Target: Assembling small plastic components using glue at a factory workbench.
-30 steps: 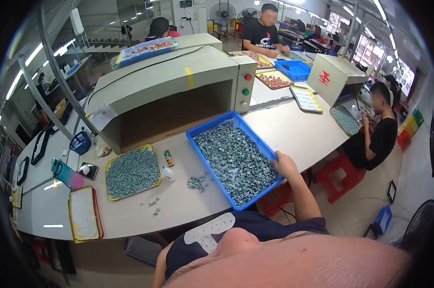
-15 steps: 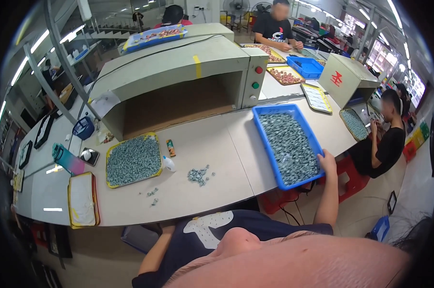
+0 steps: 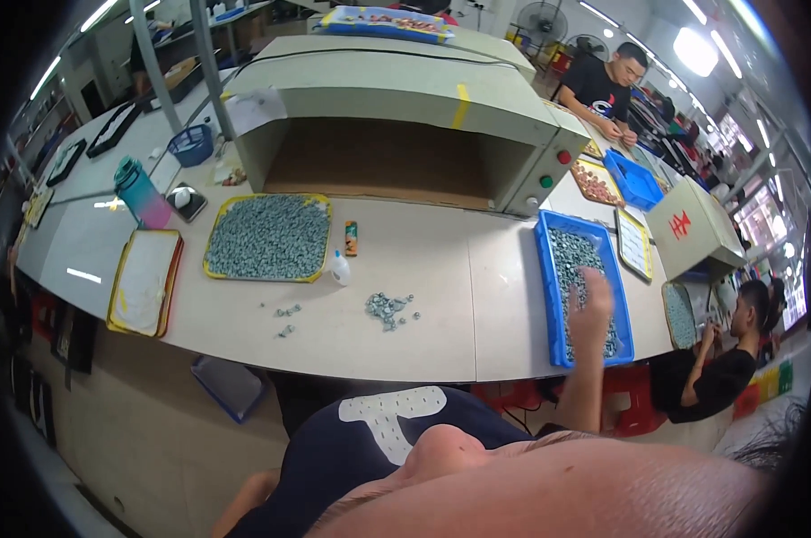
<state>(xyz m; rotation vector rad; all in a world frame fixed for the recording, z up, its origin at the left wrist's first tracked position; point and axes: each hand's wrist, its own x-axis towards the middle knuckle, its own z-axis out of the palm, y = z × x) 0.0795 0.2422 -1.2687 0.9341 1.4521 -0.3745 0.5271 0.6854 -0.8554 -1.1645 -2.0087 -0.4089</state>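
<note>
Blue tray (image 3: 550,296) lies rightward along the worktop's (image 3: 423,251) front edge, long axis running front to back; the right hand (image 3: 591,305), nearer, is over it, loosely spread, apparently grasping nothing (left hand unseen, state unclear).

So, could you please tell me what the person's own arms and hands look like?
The right hand is bare, with no glove or wristband visible. The right forearm is uncovered too; the person wears a navy T-shirt with a pale, dark-flecked print. Part of the left arm shows, also bare; the left hand is out of view.
</note>
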